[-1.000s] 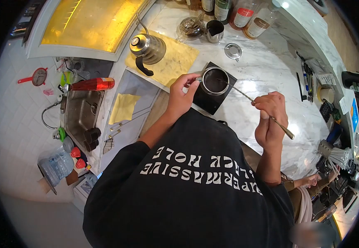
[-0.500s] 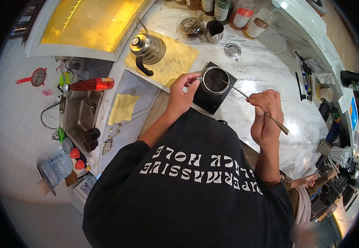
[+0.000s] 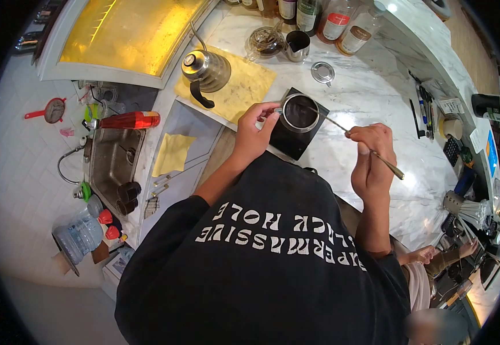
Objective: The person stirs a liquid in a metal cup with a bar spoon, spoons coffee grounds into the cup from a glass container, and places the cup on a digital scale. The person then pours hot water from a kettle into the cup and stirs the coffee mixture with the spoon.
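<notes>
A round metal cup (image 3: 300, 127) with dark contents stands on a flat black scale (image 3: 289, 148) at the counter's front edge. The fingers of my left hand (image 3: 256, 130) are closed on the cup's small side handle. In my right hand (image 3: 372, 158) is a long, thin metal spoon (image 3: 389, 165), gripped along its shaft. Its far end reaches over the rim into the cup, where the tip is hard to make out. Beyond the scale, a small metal filter lid (image 3: 322, 73) lies on the marble.
A gooseneck kettle (image 3: 207, 72) stands on a yellow cloth (image 3: 250, 80). Behind are a glass teapot (image 3: 265, 42), a metal pitcher (image 3: 297, 46) and several bottles (image 3: 336, 23). Left is a sink (image 3: 112, 164). Another person's hand (image 3: 425, 255) shows at lower right.
The spoon and my right hand have shifted slightly, and the spoon's end now sits nearer the cup's right rim. My left hand keeps its hold on the handle.
</notes>
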A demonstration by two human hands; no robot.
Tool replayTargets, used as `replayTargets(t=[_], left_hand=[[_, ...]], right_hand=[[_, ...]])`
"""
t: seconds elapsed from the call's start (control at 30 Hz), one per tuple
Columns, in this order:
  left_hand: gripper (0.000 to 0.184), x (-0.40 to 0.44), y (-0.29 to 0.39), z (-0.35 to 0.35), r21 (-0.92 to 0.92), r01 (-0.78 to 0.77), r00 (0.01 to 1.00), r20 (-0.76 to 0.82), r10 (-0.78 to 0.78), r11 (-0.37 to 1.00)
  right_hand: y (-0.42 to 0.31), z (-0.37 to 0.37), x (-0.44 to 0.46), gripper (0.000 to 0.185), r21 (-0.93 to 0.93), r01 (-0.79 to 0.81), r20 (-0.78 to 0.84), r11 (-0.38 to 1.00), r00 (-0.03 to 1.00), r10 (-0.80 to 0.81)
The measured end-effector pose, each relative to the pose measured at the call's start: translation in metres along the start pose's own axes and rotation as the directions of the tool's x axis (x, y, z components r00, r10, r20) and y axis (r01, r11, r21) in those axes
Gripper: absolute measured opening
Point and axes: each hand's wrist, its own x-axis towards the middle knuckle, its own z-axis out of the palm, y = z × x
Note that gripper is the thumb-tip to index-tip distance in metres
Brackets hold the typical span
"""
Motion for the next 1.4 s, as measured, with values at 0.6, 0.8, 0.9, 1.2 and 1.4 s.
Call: replayTargets(t=[0.6,0.8,0.9,1.2,1.4], left_hand=[[0.023,-0.001,-0.002,-0.002,0.013,-0.006,1.0,-0.009,0.006,1.0],[0.023,-0.001,-0.001,-0.001,-0.012,0.01,1.0,-0.014,-0.011,1.0],[0.023,-0.002,-0.003,-0.001,-0.018,0.023,1.0,-0.013,-0.023,1.0],[0.022,-0.001,-0.003,-0.001,-0.029,0.021,1.0,-0.005,-0.021,0.999],[0.022,0.0,0.004,-0.004,0.011,0.02,1.0,0.014,-0.02,1.0]], right_hand=[[0.0,-0.004,-0.003,0.007,0.032,0.009,0.005,0.999,1.0,-0.009],[-0.003,-0.004,-0.001,0.011,-0.022,-0.051,-0.004,0.998,0.999,0.051],[-0.001,-0.011,-0.003,0.012,-0.02,-0.022,0.019,1.0,1.0,0.022],[-0.007,-0.006,-0.004,0.011,-0.026,-0.081,-0.014,0.996,0.997,0.081],[-0.009,-0.002,-0.004,0.012,0.02,-0.038,0.013,0.999,0.999,0.038]])
